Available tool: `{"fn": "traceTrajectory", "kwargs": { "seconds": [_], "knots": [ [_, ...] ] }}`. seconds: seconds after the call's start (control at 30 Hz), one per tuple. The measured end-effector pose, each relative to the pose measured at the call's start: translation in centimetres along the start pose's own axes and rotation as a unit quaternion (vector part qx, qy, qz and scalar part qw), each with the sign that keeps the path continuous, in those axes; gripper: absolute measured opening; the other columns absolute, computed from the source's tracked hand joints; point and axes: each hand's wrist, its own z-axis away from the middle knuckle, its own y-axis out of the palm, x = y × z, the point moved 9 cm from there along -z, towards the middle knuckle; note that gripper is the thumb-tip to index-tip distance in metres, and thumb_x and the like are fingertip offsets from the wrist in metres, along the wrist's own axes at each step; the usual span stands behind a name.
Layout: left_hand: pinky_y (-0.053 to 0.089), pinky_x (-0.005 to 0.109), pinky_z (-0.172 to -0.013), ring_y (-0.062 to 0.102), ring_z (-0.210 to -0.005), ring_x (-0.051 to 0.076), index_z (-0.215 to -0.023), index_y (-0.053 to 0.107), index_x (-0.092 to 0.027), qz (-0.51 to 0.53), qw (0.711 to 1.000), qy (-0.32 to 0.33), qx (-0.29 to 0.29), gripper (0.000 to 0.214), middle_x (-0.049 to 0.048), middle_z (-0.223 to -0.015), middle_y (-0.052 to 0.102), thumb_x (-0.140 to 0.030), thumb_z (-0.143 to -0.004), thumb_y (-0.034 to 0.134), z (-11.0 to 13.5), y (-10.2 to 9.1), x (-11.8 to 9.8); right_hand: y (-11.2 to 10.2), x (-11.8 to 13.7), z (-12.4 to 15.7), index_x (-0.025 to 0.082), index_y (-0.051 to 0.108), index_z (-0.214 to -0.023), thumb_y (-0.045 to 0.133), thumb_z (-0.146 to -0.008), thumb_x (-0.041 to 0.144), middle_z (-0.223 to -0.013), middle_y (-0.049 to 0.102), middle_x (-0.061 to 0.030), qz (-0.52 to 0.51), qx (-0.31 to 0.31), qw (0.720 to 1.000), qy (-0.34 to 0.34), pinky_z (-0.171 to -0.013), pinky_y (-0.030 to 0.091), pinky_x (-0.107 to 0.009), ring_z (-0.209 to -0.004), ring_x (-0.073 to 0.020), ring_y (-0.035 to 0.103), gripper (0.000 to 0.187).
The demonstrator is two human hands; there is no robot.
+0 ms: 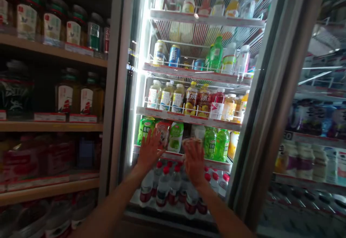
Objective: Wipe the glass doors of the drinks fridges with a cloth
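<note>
My left hand (149,150) is raised with its fingers spread, in front of the lower shelf of a lit drinks fridge. Just behind its fingertips show a green drink bottle (146,129) and a red-labelled one (162,131). To its right stands a green carton-shaped bottle (175,137). My right hand (194,158) is held up with fingers stretched, somewhat blurred, below a pale container (198,131). Both palms face the fridge, and nothing shows in either. Whether they touch the glass door I cannot tell. Red-capped water bottles (164,184) stand below them.
A metal door frame (286,97) runs down the right side. Above are fridge shelves with tea bottles (191,99) and cans (174,54). Wooden shelving (51,126) with bottled goods stands left. Another chilled section with bottles (305,162) lies right.
</note>
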Motion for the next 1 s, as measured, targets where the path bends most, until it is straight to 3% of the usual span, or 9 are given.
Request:
{"fn": "traceTrajectory", "kwargs": {
  "seconds": [0.1, 0.33, 0.4, 0.57, 0.63, 0.7, 0.87, 0.93, 1.0],
  "knots": [
    [0.028, 0.052, -0.107, 0.016, -0.139, 0.031, -0.141, 0.029, -0.013, -0.013, 1.000, 0.011, 0.007, 0.068, 0.0152, -0.149, 0.025, -0.047, -0.085, 0.047, 0.5, -0.3, 0.5, 1.2, 2.9, -0.3, 0.027, 0.044, -0.134, 0.047, -0.085, 0.019, -0.138, 0.046, -0.0036, -0.015, 0.035, 0.996, -0.081, -0.113, 0.013, -0.048, -0.138, -0.0226, 0.021, 0.049],
    [0.031, 0.055, -0.104, 0.013, -0.140, 0.032, -0.142, 0.028, -0.016, 0.002, 1.000, -0.031, 0.001, 0.065, 0.0170, -0.150, 0.022, -0.049, -0.087, 0.042, 2.5, 0.4, 2.5, -5.9, -12.9, 3.5, 0.022, 0.030, -0.142, 0.042, -0.089, 0.026, -0.147, 0.030, -0.0143, 0.108, -0.070, 0.981, 0.148, -0.104, 0.024, -0.058, -0.135, -0.0306, 0.028, 0.055],
    [0.030, 0.055, -0.105, 0.011, -0.140, 0.032, -0.143, 0.025, -0.016, 0.005, 0.999, -0.034, 0.002, 0.067, 0.0170, -0.150, 0.020, -0.049, -0.087, 0.042, 2.6, 0.5, 2.5, -5.3, -11.9, 3.1, 0.021, 0.029, -0.143, 0.042, -0.089, 0.025, -0.148, 0.028, -0.0153, 0.093, -0.071, 0.980, 0.160, -0.103, 0.027, -0.058, -0.136, -0.0322, 0.024, 0.056],
    [0.035, 0.050, -0.103, 0.013, -0.140, 0.032, -0.141, 0.030, -0.014, -0.011, 1.000, -0.025, 0.007, 0.066, 0.0178, -0.150, 0.020, -0.045, -0.085, 0.048, 2.3, 0.0, 2.3, 0.7, 0.7, -0.7, 0.024, 0.040, -0.137, 0.044, -0.084, 0.015, -0.141, 0.042, -0.0068, -0.010, 0.010, 1.000, 0.001, -0.111, 0.017, -0.051, -0.140, -0.0246, 0.016, 0.054],
    [0.035, 0.050, -0.103, 0.016, -0.139, 0.032, -0.140, 0.032, -0.015, -0.024, 0.999, -0.021, 0.018, 0.065, 0.0175, -0.150, 0.022, -0.042, -0.084, 0.051, 2.3, -0.3, 2.5, 1.4, 3.1, -1.3, 0.026, 0.043, -0.134, 0.048, -0.083, 0.015, -0.137, 0.048, -0.0039, -0.031, 0.031, 0.997, -0.060, -0.113, 0.010, -0.050, -0.139, -0.0218, 0.018, 0.053],
    [0.032, 0.053, -0.104, 0.019, -0.139, 0.031, -0.140, 0.033, -0.017, -0.041, 0.998, -0.019, 0.033, 0.062, 0.0159, -0.149, 0.024, -0.039, -0.084, 0.052, 2.3, -0.4, 2.7, 0.3, 1.2, -1.3, 0.027, 0.042, -0.134, 0.048, -0.084, 0.016, -0.137, 0.048, -0.0044, -0.019, 0.019, 0.998, -0.057, -0.112, 0.009, -0.050, -0.139, -0.0214, 0.021, 0.052],
    [0.025, 0.056, -0.107, 0.020, -0.138, 0.031, -0.140, 0.032, -0.020, -0.051, 0.998, -0.011, 0.045, 0.062, 0.0142, -0.149, 0.024, -0.036, -0.084, 0.052, 2.4, -0.4, 2.6, -4.1, -9.0, -0.8, 0.021, 0.036, -0.138, 0.042, -0.088, 0.022, -0.145, 0.035, -0.0142, 0.066, -0.088, 0.986, 0.127, -0.106, 0.021, -0.056, -0.138, -0.0283, 0.023, 0.050],
    [0.025, 0.056, -0.107, 0.020, -0.139, 0.031, -0.140, 0.032, -0.019, -0.047, 0.998, -0.011, 0.040, 0.063, 0.0150, -0.149, 0.024, -0.037, -0.083, 0.053, 2.5, -0.5, 2.6, -3.2, -7.8, -1.3, 0.020, 0.037, -0.138, 0.042, -0.088, 0.021, -0.145, 0.033, -0.0143, 0.055, -0.086, 0.986, 0.132, -0.105, 0.022, -0.056, -0.138, -0.0295, 0.020, 0.051],
    [0.024, 0.057, -0.107, 0.021, -0.138, 0.031, -0.140, 0.033, -0.019, -0.048, 0.998, -0.002, 0.038, 0.061, 0.0149, -0.149, 0.025, -0.035, -0.084, 0.052, 2.5, -0.5, 2.7, -0.8, -2.8, -2.0, 0.022, 0.041, -0.136, 0.043, -0.086, 0.018, -0.144, 0.037, -0.0109, 0.015, -0.050, 0.996, 0.074, -0.108, 0.019, -0.055, -0.139, -0.0279, 0.018, 0.050]
  ]
}}
